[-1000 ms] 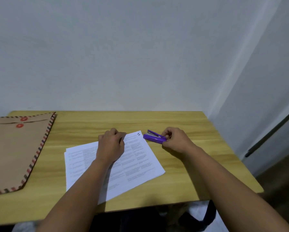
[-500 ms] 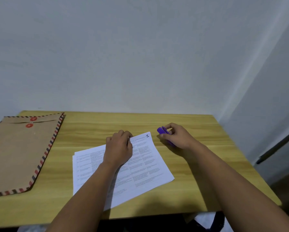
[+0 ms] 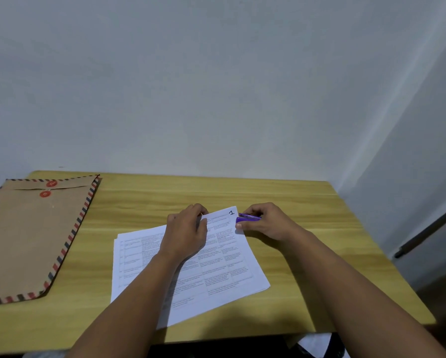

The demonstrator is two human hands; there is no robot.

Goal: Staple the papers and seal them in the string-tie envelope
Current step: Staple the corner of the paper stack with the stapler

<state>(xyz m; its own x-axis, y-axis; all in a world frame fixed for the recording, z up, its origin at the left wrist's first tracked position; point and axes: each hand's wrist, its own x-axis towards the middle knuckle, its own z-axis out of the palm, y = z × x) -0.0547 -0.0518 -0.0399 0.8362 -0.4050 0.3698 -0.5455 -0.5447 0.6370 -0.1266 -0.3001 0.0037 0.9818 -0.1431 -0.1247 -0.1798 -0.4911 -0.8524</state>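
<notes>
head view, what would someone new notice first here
First, the two hands mid-desk: the left hand rests on the far edge of a stack of printed papers, while the right hand holds a purple stapler at the corner marked 1. Next, the brown string-tie envelope with its striped border lies flat at the wooden desk's left end.

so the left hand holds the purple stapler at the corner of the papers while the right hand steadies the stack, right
Not quite: the hands are swapped. The head view shows the right hand holding the purple stapler at the corner of the papers, while the left hand steadies the stack.
</notes>
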